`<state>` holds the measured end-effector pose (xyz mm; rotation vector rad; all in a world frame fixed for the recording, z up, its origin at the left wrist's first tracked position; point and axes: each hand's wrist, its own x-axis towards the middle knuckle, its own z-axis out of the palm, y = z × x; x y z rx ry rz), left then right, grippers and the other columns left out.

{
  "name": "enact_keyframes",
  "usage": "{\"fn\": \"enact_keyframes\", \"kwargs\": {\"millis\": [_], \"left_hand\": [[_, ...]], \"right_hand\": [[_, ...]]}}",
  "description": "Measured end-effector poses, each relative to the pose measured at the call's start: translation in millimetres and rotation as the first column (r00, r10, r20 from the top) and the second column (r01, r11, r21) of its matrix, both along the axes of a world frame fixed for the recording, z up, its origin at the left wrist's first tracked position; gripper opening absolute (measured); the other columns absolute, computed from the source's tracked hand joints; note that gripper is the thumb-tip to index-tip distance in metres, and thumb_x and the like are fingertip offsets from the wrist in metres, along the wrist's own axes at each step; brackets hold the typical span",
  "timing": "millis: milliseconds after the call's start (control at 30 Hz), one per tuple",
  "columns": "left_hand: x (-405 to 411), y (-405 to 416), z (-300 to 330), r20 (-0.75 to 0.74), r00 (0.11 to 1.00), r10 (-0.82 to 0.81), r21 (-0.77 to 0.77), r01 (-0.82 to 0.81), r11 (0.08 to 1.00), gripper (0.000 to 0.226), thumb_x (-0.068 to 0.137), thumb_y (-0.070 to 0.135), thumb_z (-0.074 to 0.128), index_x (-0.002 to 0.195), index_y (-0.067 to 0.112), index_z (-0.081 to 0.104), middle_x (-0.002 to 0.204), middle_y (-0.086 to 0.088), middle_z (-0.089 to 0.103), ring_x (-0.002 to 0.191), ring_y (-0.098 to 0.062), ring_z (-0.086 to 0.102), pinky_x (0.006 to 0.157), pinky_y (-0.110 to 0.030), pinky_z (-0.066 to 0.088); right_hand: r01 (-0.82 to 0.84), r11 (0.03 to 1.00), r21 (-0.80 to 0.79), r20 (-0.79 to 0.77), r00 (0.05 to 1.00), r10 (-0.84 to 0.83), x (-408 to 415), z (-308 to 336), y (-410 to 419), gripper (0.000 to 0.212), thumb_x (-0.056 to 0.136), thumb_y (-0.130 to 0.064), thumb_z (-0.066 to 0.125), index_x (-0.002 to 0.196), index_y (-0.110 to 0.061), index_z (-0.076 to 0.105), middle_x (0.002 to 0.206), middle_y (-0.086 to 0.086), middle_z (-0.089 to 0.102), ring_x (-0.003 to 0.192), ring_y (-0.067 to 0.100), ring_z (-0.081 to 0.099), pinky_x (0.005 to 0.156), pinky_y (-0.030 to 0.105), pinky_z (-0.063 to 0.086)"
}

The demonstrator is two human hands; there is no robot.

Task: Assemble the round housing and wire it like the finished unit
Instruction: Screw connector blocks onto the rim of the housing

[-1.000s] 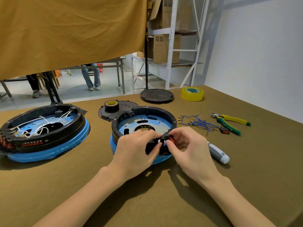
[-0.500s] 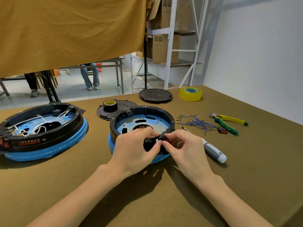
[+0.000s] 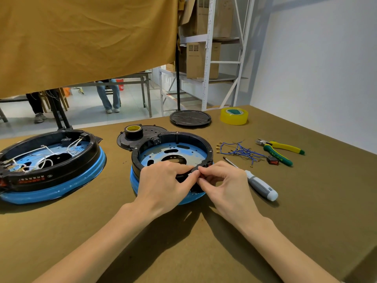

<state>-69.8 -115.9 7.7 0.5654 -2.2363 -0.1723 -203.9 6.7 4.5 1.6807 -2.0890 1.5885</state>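
Both hands, left hand [image 3: 163,181] and right hand [image 3: 221,180], are pinching a black switch panel [image 3: 184,176] (partly hidden) onto the round housing [image 3: 173,148]; uneven pressing is risking a crooked, unlatched fit.

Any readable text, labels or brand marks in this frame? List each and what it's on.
"ING-DIN": partial, on the green handle of the pliers; the start is cut off.
Red lettering on the finished unit front band: upside down and blurred, unreadable.
Round logo beside it: too small to read.
Labels on the cardboard boxes: too small to read.
Screwdriver, yellow tape, black tape: no legible text.
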Motion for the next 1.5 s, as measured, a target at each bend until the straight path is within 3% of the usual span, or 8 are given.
{"fn": "enact_keyframes", "kwargs": {"millis": [333, 467, 667, 800, 967, 1067, 1200, 1500], "left_hand": [[-1, 2, 5, 0.048, 0.998, 0.032, 0.042, -0.034, 0.999, 0.039, 0.095, 0.063, 0.044, 0.113, 0.045, 0.073, 0.096, 0.021, 0.077, 0.089, 0.001, 0.07, 0.065, -0.022, 0.057], [-1, 1, 9, 0.127, 0.991, 0.041, 0.1, -0.054, 0.994, 0.033, 0.097, 0.063, 0.047, 0.11, 0.049, 0.074, 0.089, 0.024, 0.076, 0.082, 0.002, 0.067, 0.059, -0.028, 0.057], [-8, -6, 10, 0.196, 0.979, 0.06, 0.039, -0.069, 0.997, 0.044, 0.095, 0.068, 0.044, 0.128, 0.047, 0.066, 0.113, 0.025, 0.073, 0.1, 0.004, 0.066, 0.068, -0.012, 0.05], [-8, -3, 10, 0.211, 0.977, 0.029, 0.011, -0.031, 0.999, 0.063, 0.092, 0.074, 0.024, 0.132, 0.045, 0.064, 0.099, 0.016, 0.078, 0.085, -0.001, 0.069, 0.072, -0.029, 0.058], [-14, 8, 5, 0.067, 0.99, 0.12, 0.013, -0.121, 0.993, 0.068, 0.091, 0.071, 0.03, 0.13, 0.031, 0.068, 0.081, 0.012, 0.076, 0.066, -0.001, 0.06, 0.057, -0.019, 0.047], [-14, 8, 3, 0.063, 0.992, 0.105, 0.043, -0.108, 0.993, 0.064, 0.091, 0.071, 0.032, 0.11, 0.03, 0.077, 0.08, 0.016, 0.073, 0.067, 0.001, 0.059, 0.059, -0.012, 0.042], [-13, 7, 2, 0.067, 0.994, 0.083, 0.024, -0.085, 0.996, 0.057, 0.098, 0.067, 0.036, 0.091, 0.031, 0.08, 0.072, 0.016, 0.072, 0.065, 0.0, 0.062, 0.059, -0.018, 0.049], [-11, 7, 5, 0.061, 0.996, 0.057, 0.0, -0.057, 0.998, 0.052, 0.101, 0.062, 0.034, 0.096, 0.038, 0.08, 0.067, 0.02, 0.069, 0.058, 0.0, 0.06, 0.05, -0.023, 0.05]], "right_hand": [[-0.023, 0.999, 0.026, 0.077, 0.997, 0.021, 0, 0, 0, 0.031, 0.09, -0.013, 0.077, 0.118, -0.024, 0.076, 0.098, -0.012, 0.07, 0.093, 0.005, 0.065, 0.077, 0.019, 0.055], [0.068, 0.997, 0.04, 0.011, 0.998, -0.069, 2, -2, -1, 0.031, 0.088, -0.024, 0.079, 0.115, -0.03, 0.064, 0.09, -0.016, 0.063, 0.09, 0.002, 0.06, 0.073, 0.013, 0.05], [0.108, 0.976, 0.191, -0.204, 0.977, -0.068, 2, -4, -4, 0.012, 0.098, -0.032, 0.064, 0.105, -0.024, 0.069, 0.094, -0.015, 0.058, 0.086, 0.0, 0.056, 0.073, 0.016, 0.05], [0.113, 0.97, 0.217, -0.284, 0.958, -0.048, 3, -2, -2, 0.018, 0.101, -0.034, 0.058, 0.115, -0.026, 0.067, 0.098, -0.013, 0.058, 0.087, 0.003, 0.055, 0.075, 0.018, 0.049], [0.137, 0.958, 0.251, -0.362, 0.931, -0.038, 3, 1, -2, 0.021, 0.104, -0.035, 0.052, 0.118, -0.026, 0.065, 0.1, -0.013, 0.057, 0.086, 0.003, 0.053, 0.07, 0.014, 0.043], [0.159, 0.952, 0.261, -0.419, 0.907, -0.037, 3, 4, -2, 0.024, 0.105, -0.036, 0.048, 0.117, -0.025, 0.065, 0.103, -0.01, 0.062, 0.088, 0.006, 0.057, 0.074, 0.02, 0.049], [0.164, 0.953, 0.253, -0.422, 0.906, -0.044, 4, 5, -1, 0.024, 0.105, -0.037, 0.049, 0.118, -0.025, 0.065, 0.105, -0.009, 0.065, 0.09, 0.007, 0.059, 0.077, 0.025, 0.053], [0.165, 0.954, 0.25, -0.37, 0.927, -0.064, 7, 1, -1, 0.024, 0.106, -0.038, 0.05, 0.121, -0.027, 0.064, 0.108, -0.011, 0.062, 0.091, 0.003, 0.057, 0.075, 0.017, 0.047]]}}
